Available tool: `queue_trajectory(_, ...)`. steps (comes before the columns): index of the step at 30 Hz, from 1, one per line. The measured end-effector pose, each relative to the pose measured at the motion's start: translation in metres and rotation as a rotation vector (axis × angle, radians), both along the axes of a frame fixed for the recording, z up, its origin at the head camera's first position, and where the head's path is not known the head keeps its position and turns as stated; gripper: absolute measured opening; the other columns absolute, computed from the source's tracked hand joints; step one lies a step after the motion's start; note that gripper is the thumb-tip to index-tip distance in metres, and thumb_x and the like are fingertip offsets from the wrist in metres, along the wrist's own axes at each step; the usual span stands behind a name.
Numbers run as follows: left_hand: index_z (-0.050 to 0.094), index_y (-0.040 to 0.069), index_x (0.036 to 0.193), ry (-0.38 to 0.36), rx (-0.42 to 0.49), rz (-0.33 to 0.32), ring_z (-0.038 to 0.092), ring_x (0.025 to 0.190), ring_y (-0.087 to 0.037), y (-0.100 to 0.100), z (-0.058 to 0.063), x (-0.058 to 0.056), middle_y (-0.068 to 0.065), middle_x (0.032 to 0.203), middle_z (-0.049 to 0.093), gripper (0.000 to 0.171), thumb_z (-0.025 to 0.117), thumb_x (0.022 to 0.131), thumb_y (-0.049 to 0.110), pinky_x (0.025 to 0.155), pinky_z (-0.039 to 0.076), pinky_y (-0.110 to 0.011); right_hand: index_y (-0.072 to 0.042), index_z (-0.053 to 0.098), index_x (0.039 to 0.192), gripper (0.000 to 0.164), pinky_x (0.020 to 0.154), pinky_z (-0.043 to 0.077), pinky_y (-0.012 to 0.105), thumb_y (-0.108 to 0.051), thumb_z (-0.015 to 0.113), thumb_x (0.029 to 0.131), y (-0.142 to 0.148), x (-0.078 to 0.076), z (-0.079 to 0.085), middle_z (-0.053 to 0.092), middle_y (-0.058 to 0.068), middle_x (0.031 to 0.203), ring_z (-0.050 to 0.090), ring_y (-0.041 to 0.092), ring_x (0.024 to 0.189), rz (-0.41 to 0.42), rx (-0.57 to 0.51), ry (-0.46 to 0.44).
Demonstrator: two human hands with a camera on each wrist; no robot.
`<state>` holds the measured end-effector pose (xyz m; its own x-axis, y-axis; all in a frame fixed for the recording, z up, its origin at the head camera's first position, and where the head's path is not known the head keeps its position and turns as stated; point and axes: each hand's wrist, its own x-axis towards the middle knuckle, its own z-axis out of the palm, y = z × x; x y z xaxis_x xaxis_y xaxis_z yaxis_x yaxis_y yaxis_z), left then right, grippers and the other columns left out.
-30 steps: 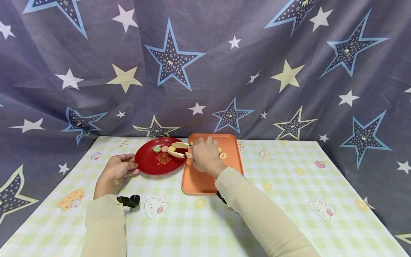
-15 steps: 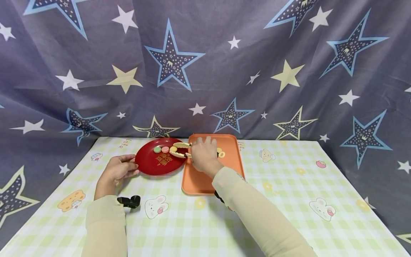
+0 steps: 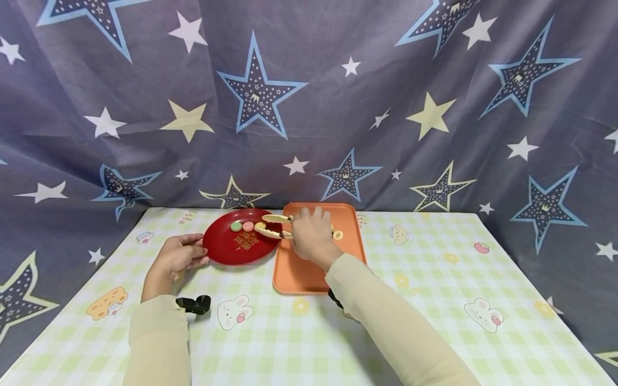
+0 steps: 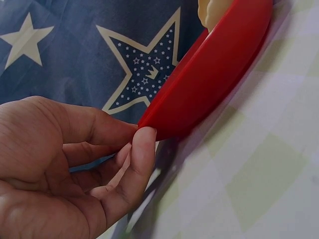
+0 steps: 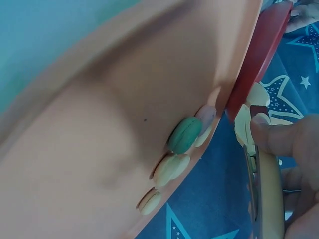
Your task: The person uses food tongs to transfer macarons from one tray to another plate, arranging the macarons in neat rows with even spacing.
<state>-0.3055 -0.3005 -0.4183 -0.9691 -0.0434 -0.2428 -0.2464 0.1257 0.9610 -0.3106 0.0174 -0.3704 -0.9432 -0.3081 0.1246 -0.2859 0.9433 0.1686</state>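
My left hand [image 3: 176,257] pinches the near-left rim of a round red plate [image 3: 227,249]; the left wrist view shows thumb and fingers on its edge. In a row on the plate lie a green macaron [image 3: 236,227], a pink macaron [image 3: 248,226] and a yellow macaron [image 3: 260,225]. My right hand [image 3: 314,233], above the orange tray [image 3: 299,279], grips cream-tipped tongs [image 3: 276,219]. The tong tips reach over the plate and stand apart, the lower one overlapping the yellow macaron in the head view. Whether they touch it, I cannot tell.
Along the tray's side in the right wrist view lie several more macarons, among them a green macaron [image 5: 184,135] and a purple macaron [image 5: 205,115]. A star-patterned curtain [image 3: 309,134] hangs behind the checked tablecloth [image 3: 270,354]. Plate and tray stand side by side.
The tongs and my right hand have shifted slightly right. The tong tips spread apart a little around the yellow macaron. My left hand stays on the plate rim.
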Motion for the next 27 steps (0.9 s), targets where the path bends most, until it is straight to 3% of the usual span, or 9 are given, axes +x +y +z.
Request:
queue_trajectory(11, 0.033, -0.007, 0.155, 0.004, 0.001, 0.005, 0.068, 0.077, -0.012, 0.0, 0.001, 0.0, -0.01, 0.12, 0.055, 0.065, 0.057, 0.095, -0.011, 0.079, 0.063, -0.031, -0.013, 0.063, 0.11, 0.039, 0.083, 0.039, 0.043, -0.046, 0.073, 0.092, 0.018, 0.017, 0.011, 0.053, 0.005, 0.103, 0.042, 0.029, 0.092, 0.02, -0.1, 0.021)
queue_trajectory(18, 0.033, -0.007, 0.155, 0.002, 0.007, 0.006, 0.068, 0.079, -0.011, 0.0, 0.0, 0.0, -0.012, 0.124, 0.054, 0.064, 0.058, 0.095, -0.01, 0.079, 0.063, -0.031, -0.014, 0.057, 0.099, 0.039, 0.083, 0.036, 0.042, -0.04, 0.082, 0.085, 0.032, 0.027, 0.016, 0.05, 0.005, 0.102, 0.039, 0.028, 0.092, 0.022, -0.133, 0.026)
queue_trajectory(27, 0.034, -0.007, 0.154, 0.0, 0.006, 0.008, 0.069, 0.082, -0.012, 0.0, 0.0, 0.0, -0.015, 0.13, 0.052, 0.063, 0.057, 0.096, -0.009, 0.08, 0.063, -0.031, -0.011, 0.054, 0.099, 0.038, 0.078, 0.034, 0.041, -0.037, 0.08, 0.089, 0.057, 0.031, 0.012, 0.048, 0.007, 0.098, 0.039, 0.029, 0.09, 0.027, -0.169, 0.039)
